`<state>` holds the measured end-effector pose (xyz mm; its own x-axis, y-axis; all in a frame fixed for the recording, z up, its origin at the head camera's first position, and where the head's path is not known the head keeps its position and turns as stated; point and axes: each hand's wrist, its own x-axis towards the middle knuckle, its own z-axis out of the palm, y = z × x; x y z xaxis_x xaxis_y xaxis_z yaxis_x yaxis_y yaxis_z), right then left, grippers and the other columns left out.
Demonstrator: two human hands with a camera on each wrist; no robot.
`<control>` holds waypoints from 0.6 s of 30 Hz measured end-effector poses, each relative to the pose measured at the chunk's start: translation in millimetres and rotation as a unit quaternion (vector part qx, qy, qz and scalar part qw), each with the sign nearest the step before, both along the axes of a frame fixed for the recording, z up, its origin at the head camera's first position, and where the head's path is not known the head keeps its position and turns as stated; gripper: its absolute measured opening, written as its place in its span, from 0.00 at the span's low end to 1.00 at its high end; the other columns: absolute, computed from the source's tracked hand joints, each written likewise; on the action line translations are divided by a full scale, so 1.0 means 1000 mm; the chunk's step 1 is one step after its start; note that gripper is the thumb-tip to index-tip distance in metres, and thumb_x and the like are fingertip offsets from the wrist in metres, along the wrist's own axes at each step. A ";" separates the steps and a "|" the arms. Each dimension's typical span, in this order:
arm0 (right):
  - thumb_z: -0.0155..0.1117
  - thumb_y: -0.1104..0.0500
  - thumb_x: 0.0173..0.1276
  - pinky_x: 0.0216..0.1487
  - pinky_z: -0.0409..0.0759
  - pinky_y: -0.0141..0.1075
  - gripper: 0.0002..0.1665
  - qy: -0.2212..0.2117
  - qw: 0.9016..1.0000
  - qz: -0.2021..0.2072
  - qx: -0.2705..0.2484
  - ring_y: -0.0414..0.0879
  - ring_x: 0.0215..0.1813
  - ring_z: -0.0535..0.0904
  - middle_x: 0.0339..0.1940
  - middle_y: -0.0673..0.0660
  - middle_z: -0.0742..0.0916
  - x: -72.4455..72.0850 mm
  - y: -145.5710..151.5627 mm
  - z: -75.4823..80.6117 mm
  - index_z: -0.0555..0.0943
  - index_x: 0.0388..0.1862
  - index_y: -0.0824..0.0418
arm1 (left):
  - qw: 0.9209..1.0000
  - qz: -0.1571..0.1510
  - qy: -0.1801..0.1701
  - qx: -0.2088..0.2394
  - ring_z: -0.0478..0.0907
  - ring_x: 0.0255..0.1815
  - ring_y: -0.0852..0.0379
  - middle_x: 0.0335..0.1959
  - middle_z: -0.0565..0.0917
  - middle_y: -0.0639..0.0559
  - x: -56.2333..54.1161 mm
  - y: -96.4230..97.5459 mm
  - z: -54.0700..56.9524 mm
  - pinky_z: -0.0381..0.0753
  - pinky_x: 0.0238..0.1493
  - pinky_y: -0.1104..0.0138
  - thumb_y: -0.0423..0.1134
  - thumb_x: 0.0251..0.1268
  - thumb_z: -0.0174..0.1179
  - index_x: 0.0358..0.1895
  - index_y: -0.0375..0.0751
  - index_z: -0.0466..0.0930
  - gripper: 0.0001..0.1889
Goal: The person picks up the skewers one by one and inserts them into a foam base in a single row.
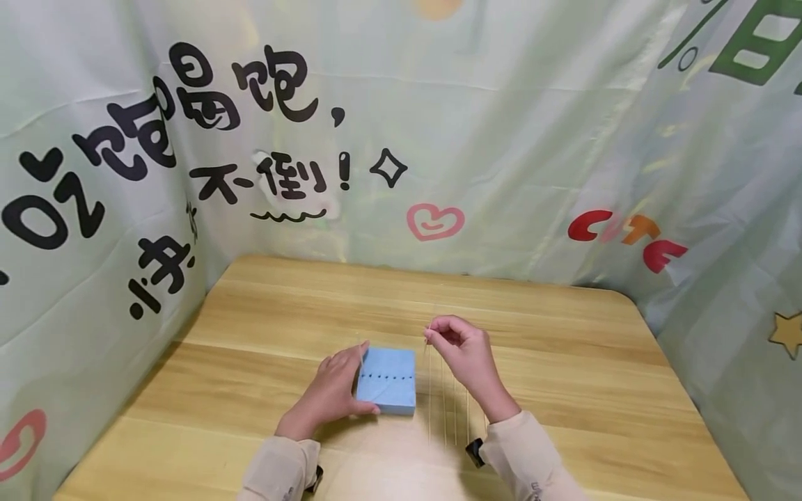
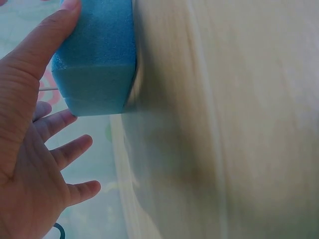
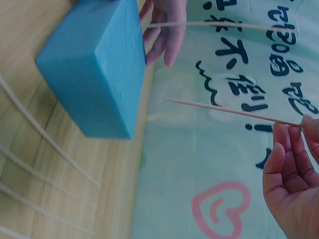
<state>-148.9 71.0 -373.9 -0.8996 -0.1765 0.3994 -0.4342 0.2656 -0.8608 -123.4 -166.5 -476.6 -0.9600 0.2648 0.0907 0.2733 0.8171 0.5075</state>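
A blue foam block point(image 1: 390, 393) lies on the table with a row of small dark marks across its top. My left hand point(image 1: 332, 384) holds it at the left side, thumb along the near edge and index fingertip at the far corner. The other fingers spread beside the block in the left wrist view. One thin stick point(image 3: 219, 24) stands up from the block's left end. To the right of the block, my right hand point(image 1: 466, 351) pinches a bamboo skewer point(image 3: 224, 109) near its upper end. Its pointed tip hangs downward, apart from the block.
Several thin skewers point(image 1: 444, 410) lie parallel on the wooden table point(image 1: 301, 292), right of the block and partly under my right forearm. A printed curtain point(image 1: 501, 139) encloses the table at the back and sides.
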 end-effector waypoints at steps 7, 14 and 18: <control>0.66 0.73 0.58 0.33 0.82 0.34 0.01 0.027 0.999 0.028 0.004 0.54 0.29 0.83 0.26 0.61 0.85 0.013 -0.026 0.016 0.81 0.28 0.72 | 1.000 -0.006 0.011 -0.005 0.59 0.70 0.42 0.70 0.63 0.41 -0.002 -0.002 0.000 0.54 0.66 0.41 0.61 0.32 0.75 0.74 0.39 0.52 0.62; 0.65 0.74 0.57 0.34 0.83 0.35 0.02 0.041 0.998 0.051 -0.007 0.49 0.30 0.82 0.26 0.60 0.85 0.012 -0.047 0.005 0.81 0.29 0.71 | 1.000 -0.010 0.017 -0.003 0.60 0.69 0.41 0.69 0.65 0.41 -0.002 -0.002 0.000 0.56 0.65 0.41 0.61 0.33 0.75 0.73 0.39 0.53 0.61; 0.66 0.74 0.56 0.34 0.83 0.36 0.03 0.050 0.997 0.049 -0.015 0.48 0.29 0.82 0.26 0.60 0.85 0.012 -0.055 0.000 0.82 0.29 0.70 | 1.000 -0.014 0.021 -0.006 0.60 0.69 0.42 0.69 0.65 0.42 -0.002 -0.002 0.001 0.57 0.64 0.41 0.62 0.33 0.75 0.73 0.39 0.54 0.61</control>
<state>-137.0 16.2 -374.1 -0.8337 -0.2489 0.4929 -0.5413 0.1921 -0.8186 -125.8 -168.1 -475.8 -0.9479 0.2921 0.1269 0.3162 0.8154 0.4849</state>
